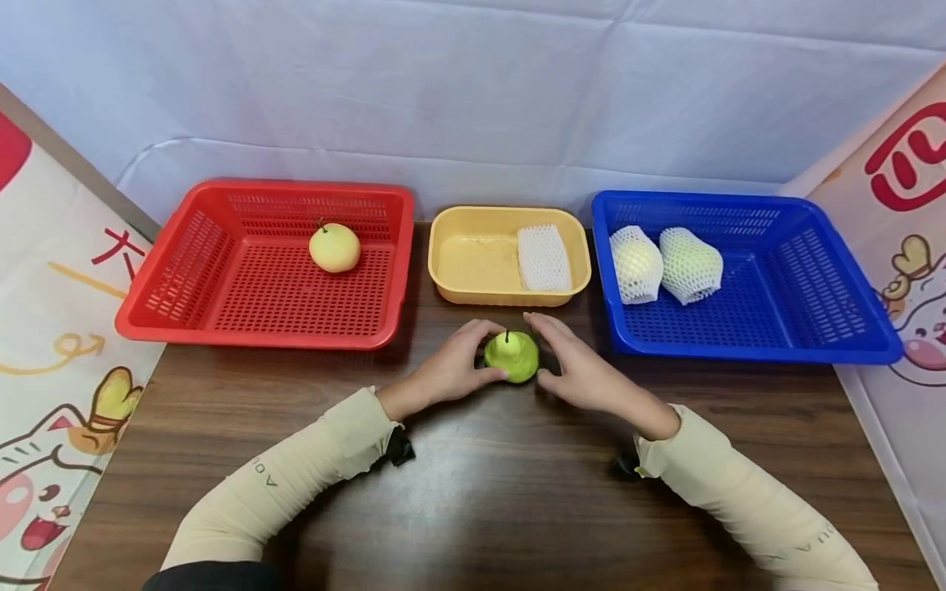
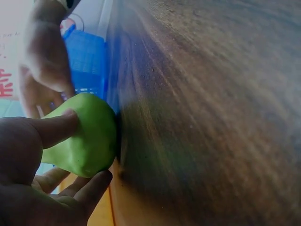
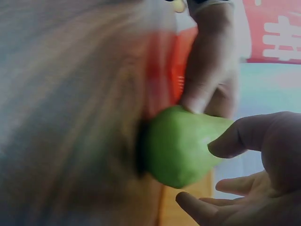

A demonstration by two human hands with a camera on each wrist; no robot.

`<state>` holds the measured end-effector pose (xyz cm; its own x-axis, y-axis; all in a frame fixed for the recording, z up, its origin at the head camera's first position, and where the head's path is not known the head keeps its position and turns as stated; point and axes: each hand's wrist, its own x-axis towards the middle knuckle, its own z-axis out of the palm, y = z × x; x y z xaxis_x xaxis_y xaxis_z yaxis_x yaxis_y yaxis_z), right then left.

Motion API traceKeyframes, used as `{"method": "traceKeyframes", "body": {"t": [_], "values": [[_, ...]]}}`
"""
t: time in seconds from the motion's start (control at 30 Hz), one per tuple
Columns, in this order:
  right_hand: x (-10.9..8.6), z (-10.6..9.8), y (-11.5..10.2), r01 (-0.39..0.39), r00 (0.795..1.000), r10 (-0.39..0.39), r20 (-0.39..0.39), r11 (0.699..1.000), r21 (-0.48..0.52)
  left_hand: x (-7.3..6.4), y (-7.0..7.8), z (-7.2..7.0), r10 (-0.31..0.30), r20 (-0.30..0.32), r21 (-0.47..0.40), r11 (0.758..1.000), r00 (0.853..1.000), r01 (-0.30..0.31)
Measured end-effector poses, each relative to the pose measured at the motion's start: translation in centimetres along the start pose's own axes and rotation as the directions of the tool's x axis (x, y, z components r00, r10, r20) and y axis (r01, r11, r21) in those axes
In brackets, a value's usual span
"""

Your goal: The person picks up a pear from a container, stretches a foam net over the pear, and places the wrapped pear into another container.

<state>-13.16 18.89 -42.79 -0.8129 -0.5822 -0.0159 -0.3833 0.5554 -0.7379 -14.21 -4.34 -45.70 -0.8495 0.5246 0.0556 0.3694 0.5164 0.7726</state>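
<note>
A green pear (image 1: 512,358) with a dark stem stands upright on the wooden table between the two hands. My left hand (image 1: 460,363) grips it from the left, its thumb (image 2: 59,128) against the skin and the fingers curved round the far side. On the right, my right hand (image 1: 580,365) is held with thumb and fingers spread beside the pear; a small gap shows between them in the head view. The right wrist view shows the same pear (image 3: 181,148) with the right thumb (image 3: 230,143) in front of it.
A red basket (image 1: 266,335) at the left holds a yellow pear (image 1: 335,248). Behind the hands, a yellow tray (image 1: 473,293) holds white foam netting (image 1: 544,258). The blue basket (image 1: 761,351) at the right contains two net-wrapped fruits (image 1: 637,264). A white cloth (image 1: 414,90) hangs behind.
</note>
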Motion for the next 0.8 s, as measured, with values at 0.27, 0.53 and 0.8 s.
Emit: {"method": "traceKeyframes", "body": {"t": [0.27, 0.53, 0.8], "values": [[0.2, -3.0, -2.9, 0.070, 0.998, -0.070, 0.001, 0.995, -0.074, 0.2, 0.0, 0.0, -0.023, 0.008, -0.004, 1.000, 1.000, 0.023], [2.1, -6.4, -5.8, 0.034, 0.999, -0.032, 0.025, 0.995, -0.090, 0.2, -0.2, 0.1, -0.036, 0.008, -0.017, 0.999, 0.999, 0.036], [4.9, -10.4, -7.7, -0.053, 0.998, 0.057, 0.017, 0.982, -0.184, 0.3, -0.2, 0.1, -0.044, 0.012, -0.015, 0.999, 0.999, 0.044]]}}
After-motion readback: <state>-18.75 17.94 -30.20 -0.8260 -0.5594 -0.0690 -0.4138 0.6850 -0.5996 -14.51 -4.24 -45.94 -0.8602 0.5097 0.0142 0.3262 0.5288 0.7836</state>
